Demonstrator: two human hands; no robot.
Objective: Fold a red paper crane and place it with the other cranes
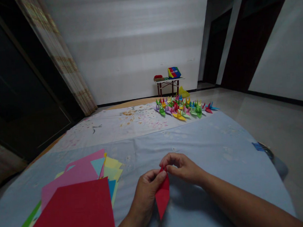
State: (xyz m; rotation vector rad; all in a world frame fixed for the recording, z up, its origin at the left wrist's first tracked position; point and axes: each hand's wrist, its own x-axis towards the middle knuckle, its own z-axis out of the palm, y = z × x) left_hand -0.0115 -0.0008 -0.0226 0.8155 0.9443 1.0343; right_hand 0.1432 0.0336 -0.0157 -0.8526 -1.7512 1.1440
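A folded piece of red paper (pixel 162 197), long and pointed at its lower end, is held between my two hands above the light blue cloth. My left hand (pixel 149 189) grips its upper left side, thumb pressed on the front. At the top, the fingertips of my right hand (pixel 182 168) pinch a narrow tip of the same paper. The fingers hide part of the upper folds. To the left of my left hand lies a pile of coloured paper sheets, with a red sheet (pixel 77 212) on top and a pink sheet (pixel 67 178) partly under it.
Many-coloured folded paper cranes (pixel 177 106) stand grouped at the table's far right. A white flowered cloth (pixel 116 124) covers the far part, the blue cloth (pixel 208 147) the near part. Beyond stands a small table (pixel 167 81) with a colourful box (pixel 174 72). A chair-like object (pixel 274 160) is at right.
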